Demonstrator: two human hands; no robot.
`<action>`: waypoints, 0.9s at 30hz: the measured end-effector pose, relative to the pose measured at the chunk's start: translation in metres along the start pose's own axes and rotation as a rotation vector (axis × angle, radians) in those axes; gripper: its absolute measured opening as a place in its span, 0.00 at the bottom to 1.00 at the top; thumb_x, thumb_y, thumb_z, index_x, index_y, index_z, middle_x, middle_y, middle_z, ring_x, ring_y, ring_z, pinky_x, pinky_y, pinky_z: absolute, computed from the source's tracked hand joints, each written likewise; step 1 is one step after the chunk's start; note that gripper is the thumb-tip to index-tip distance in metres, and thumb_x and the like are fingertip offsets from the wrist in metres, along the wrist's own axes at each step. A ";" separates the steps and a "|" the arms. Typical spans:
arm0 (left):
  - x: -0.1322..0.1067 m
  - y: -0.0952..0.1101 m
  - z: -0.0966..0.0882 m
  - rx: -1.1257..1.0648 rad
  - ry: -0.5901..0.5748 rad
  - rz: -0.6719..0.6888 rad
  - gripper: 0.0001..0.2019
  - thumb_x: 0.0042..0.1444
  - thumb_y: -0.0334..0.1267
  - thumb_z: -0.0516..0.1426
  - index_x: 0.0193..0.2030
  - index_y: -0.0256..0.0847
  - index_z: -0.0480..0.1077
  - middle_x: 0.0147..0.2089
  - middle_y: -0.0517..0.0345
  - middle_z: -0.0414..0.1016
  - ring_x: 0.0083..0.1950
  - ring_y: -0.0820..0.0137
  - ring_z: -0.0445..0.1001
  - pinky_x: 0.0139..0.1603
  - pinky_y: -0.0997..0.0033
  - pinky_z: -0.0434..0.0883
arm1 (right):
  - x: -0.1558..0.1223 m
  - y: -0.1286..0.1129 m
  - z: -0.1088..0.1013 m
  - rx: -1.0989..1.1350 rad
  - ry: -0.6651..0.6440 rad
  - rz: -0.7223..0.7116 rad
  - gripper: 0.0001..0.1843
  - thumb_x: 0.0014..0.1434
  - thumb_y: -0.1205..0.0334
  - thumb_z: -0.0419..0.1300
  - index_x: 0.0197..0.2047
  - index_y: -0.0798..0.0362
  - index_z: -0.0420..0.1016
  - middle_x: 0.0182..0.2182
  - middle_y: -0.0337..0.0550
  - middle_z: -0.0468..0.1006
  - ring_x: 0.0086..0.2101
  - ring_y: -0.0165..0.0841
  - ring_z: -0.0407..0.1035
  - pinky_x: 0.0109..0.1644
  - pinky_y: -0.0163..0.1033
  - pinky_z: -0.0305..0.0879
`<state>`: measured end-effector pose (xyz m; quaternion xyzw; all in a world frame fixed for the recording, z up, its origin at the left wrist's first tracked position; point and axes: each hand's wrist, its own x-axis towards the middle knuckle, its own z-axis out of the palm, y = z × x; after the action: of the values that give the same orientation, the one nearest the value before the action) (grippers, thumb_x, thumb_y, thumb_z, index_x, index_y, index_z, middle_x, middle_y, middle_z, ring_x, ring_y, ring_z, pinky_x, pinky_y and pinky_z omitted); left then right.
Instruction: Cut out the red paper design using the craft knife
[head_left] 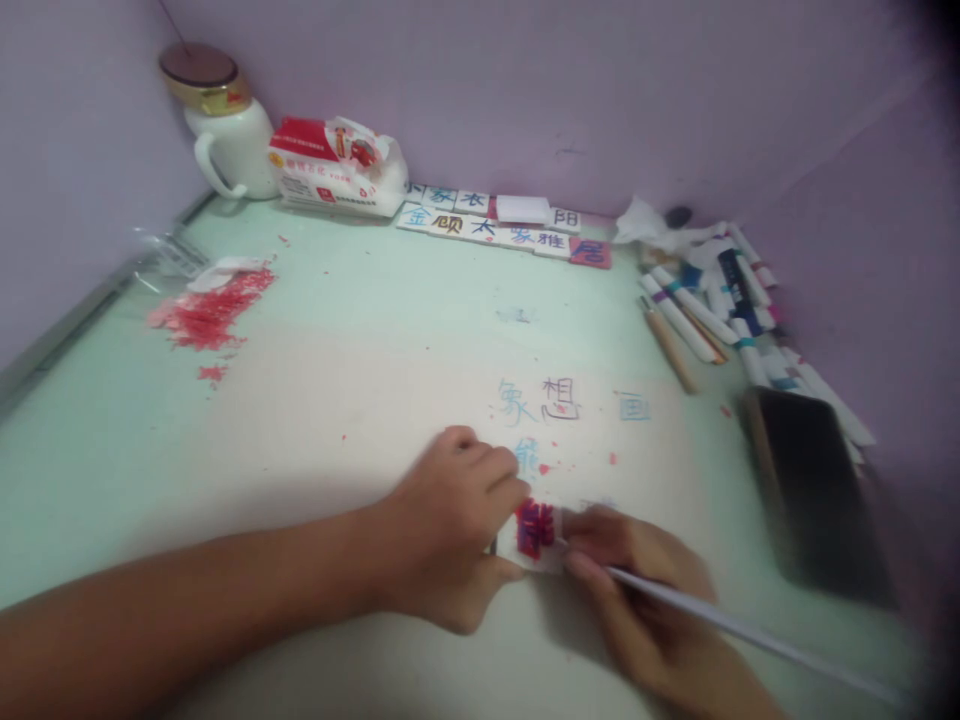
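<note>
My left hand (450, 530) is curled closed and pinches the left side of a small white block (534, 530) with a red carved character on top, resting on the pale table (337, 400). My right hand (645, 600) is closed around a thin white-handled tool (750, 632) whose tip meets the block's right edge. Blue characters (540, 405) are written on the table just beyond the block.
Red shavings (214, 310) lie at the left. A white jug (225, 130) and a tissue pack (337, 165) stand at the back wall beside rows of character tiles (495, 225). Marker pens (720, 300) and a dark phone (814, 495) lie at the right.
</note>
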<state>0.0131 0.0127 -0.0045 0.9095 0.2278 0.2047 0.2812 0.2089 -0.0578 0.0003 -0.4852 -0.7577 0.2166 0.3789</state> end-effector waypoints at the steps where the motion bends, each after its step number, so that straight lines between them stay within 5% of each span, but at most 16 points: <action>1: 0.000 0.000 0.000 -0.002 0.001 -0.002 0.14 0.50 0.37 0.57 0.43 0.34 0.68 0.37 0.49 0.70 0.38 0.61 0.68 0.43 0.56 0.61 | 0.000 0.000 0.000 -0.003 0.006 -0.001 0.08 0.59 0.72 0.53 0.32 0.48 0.65 0.21 0.36 0.72 0.20 0.30 0.68 0.23 0.35 0.60; 27: 0.000 -0.001 0.000 -0.010 0.003 0.008 0.14 0.49 0.37 0.57 0.42 0.33 0.68 0.36 0.49 0.70 0.37 0.62 0.68 0.43 0.57 0.60 | 0.000 0.005 -0.003 0.086 -0.037 0.071 0.08 0.60 0.72 0.54 0.32 0.50 0.65 0.23 0.36 0.72 0.21 0.25 0.65 0.23 0.30 0.58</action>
<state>0.0129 0.0137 -0.0046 0.9086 0.2233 0.2084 0.2847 0.2139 -0.0557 -0.0017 -0.4910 -0.7367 0.2713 0.3776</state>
